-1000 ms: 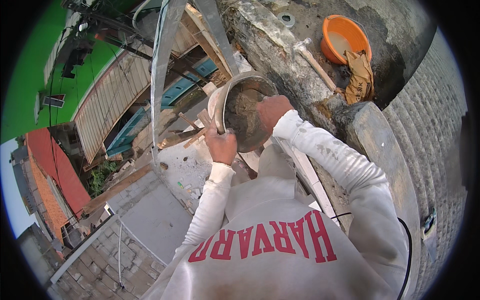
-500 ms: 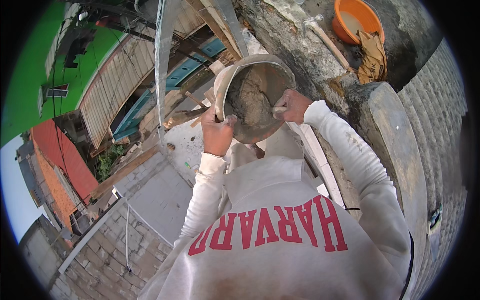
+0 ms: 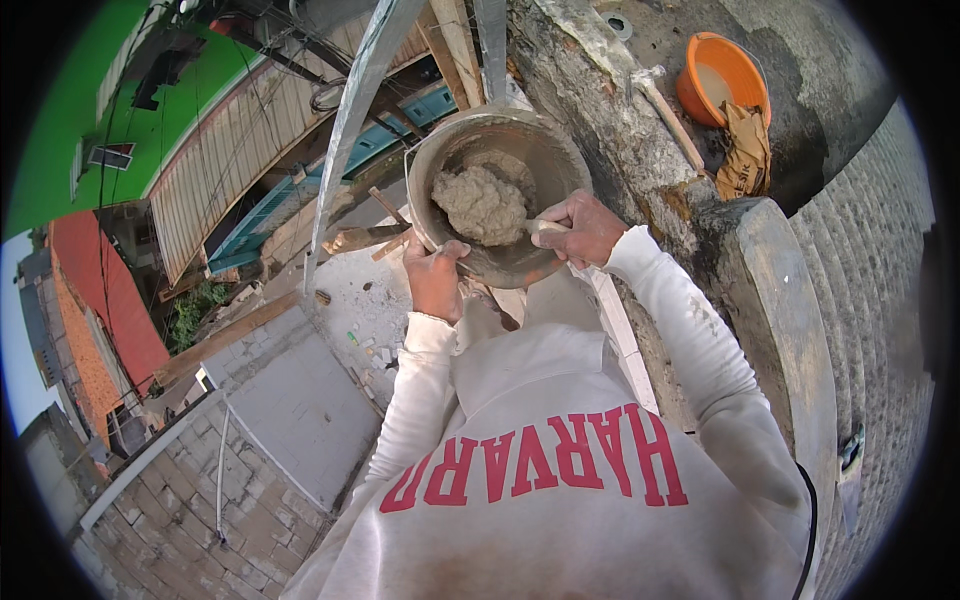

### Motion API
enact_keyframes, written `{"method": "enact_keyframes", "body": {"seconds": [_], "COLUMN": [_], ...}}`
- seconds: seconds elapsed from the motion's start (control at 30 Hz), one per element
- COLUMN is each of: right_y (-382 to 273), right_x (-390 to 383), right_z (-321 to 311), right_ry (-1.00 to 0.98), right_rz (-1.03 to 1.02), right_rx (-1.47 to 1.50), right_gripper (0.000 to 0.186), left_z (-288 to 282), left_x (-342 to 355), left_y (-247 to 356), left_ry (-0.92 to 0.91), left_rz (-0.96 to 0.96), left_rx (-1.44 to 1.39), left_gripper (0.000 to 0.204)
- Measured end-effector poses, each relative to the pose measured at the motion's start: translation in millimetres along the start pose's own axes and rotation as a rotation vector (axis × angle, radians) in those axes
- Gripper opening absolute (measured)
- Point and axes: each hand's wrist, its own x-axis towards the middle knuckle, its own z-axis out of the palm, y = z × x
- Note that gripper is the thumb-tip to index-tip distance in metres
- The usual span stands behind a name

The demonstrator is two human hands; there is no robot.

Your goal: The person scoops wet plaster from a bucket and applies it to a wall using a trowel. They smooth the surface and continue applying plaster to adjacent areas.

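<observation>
Nearest to you is the front of your pale, stained sweatshirt (image 3: 530, 545), with red lettering across the chest and your sleeves stretching forward. Your left hand (image 3: 435, 283) pinches the near-left rim of a grey, cement-coated bucket (image 3: 567, 180), its thumb over the edge. Your right hand (image 3: 585, 232) is closed around a short, pale tool handle (image 3: 545, 228) at the bucket's right side. The bucket is in front of you, its mouth tipped toward you. Inside, a thick, lumpy heap of wet mortar (image 3: 480, 205) meets the end of the handle; the tool's head cannot be made out beneath it.

Beyond the bucket to the right, a hammer (image 3: 672, 122) with a wooden handle lies along a rough concrete ledge (image 3: 590, 95). Past it stands an orange pail (image 3: 740, 70) with cloudy liquid in it, and a crumpled brown bag (image 3: 743, 155) overlaps its near edge. A small grey ring (image 3: 619, 26) lies behind the hammer.

Farther right runs a ridged grey roof (image 3: 865, 255). Far off to the left are a rusty corrugated roof (image 3: 230, 165), a red roof (image 3: 105, 290) and a bright green wall (image 3: 55, 150).
</observation>
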Motion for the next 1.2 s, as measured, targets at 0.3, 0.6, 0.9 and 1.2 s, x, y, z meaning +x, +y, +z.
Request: {"method": "enact_keyframes", "body": {"seconds": [0.3,0.6,0.9,1.2], "right_y": [-38,-99,-140,-155], "right_x": [-41,-21,158,307], "right_z": [-82,-232,-355,-309], "right_ry": [0.123,0.288,0.475,0.725], "right_rz": [0.043,0.039,-0.026,-0.086], "right_rx": [0.135,0.089,-0.047,-1.405], "right_gripper": [0.021,0.022,0.025,0.033], "left_z": [15,-66,-174,-198], "left_x": [32,32,-63,-119], "left_y": [-35,-56,-55,-58], "left_ry": [0.095,0.194,0.636,0.907], "left_rz": [-0.168,-0.155,-0.018,-0.032], "left_rx": [-0.314,-0.27,-0.214,-0.185], "left_gripper": [0.038,0.037,0.049,0.054]}}
